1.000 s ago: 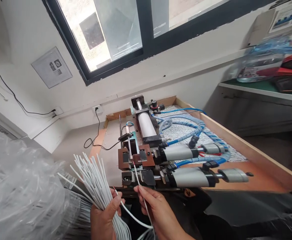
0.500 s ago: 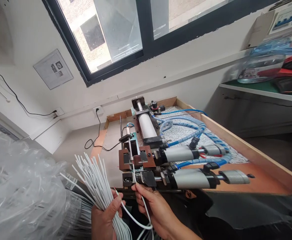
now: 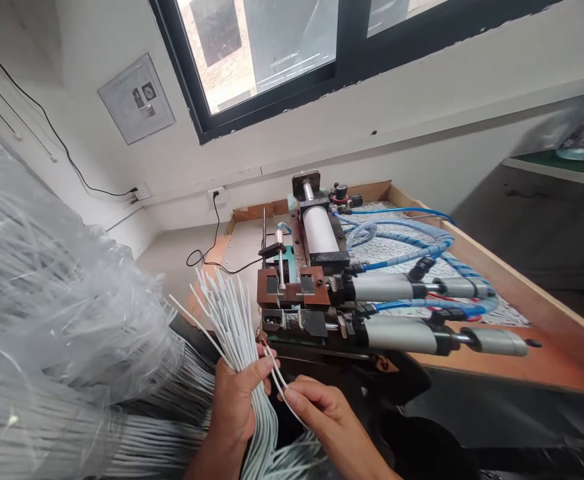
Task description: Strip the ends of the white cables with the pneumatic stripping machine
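A thick bundle of white cables is gripped in my left hand, the cut ends fanning upward. Thumb and fingers of my right hand pinch a single white cable just right of the bundle. Its tip, with a reddish end, lies close to the left fingertips; a second strand appears beside it. Beyond both hands stands a pneumatic machine with brown jaw blocks and a slim rod over the gap between them. No cable shows in that gap.
Plastic-wrapped cable bundles are piled at the left. Silver air cylinders and blue hoses spread right of the jaws inside a wood-edged tray. A black power cord runs to the wall socket, and a shelf juts out at right.
My right hand has drawn the cable down, out of the machine's jaws and next to the bundle. The camera view has shifted, so the machine appears farther right and higher.
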The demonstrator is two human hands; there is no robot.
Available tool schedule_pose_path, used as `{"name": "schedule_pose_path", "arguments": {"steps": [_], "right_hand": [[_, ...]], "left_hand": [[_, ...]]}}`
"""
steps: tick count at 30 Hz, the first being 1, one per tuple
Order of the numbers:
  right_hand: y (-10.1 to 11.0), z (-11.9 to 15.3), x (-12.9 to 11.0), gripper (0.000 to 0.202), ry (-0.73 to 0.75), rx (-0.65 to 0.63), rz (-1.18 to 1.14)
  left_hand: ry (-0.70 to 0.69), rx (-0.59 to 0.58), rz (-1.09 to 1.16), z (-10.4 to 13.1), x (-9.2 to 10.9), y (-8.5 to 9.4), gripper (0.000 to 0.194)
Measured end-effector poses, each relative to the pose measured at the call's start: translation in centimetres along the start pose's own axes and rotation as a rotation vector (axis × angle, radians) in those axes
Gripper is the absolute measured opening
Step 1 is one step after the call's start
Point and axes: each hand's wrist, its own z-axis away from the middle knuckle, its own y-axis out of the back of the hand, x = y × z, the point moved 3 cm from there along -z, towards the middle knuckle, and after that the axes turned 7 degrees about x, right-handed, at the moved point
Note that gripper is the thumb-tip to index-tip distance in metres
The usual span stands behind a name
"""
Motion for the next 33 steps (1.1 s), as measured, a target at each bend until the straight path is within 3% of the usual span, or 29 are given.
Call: {"name": "schedule_pose_path", "arguments": {"steps": [3,9,15,19,24,33], "right_hand": [[-0.1,0.8,0.2,0.035,0.006,0.012,0.017],[0.2,1.8,1.5,0.025,-0.049,0.195,-0.062],[0.4,1.1,0.3,0.024,0.099,0.161,0.049],[0.6,-0.3,0.3,0.03,-0.057,0.337,-0.151],[-0.3,-2.5,1.0,0.025,-0.278,0.413,-0.572],[-0.7,-4.1,0.7,0.024,-0.418,0.35,-0.818]], "left_hand": [[0.016,0.002,0.005,0.5,-0.1,0.1,0.014],[0.001,0.018,0.004,0.8,-0.4,0.4,0.015],[0.018,0.048,-0.011,0.4,-0.2,0.4,0.017],[0.028,0.078,-0.035,0.0,0.0,0.4,0.018],[0.04,0.094,-0.047,-0.5,-0.2,0.7,0.019],[0.029,0.082,-0.067,-0.9,-0.3,0.7,0.017]]}}
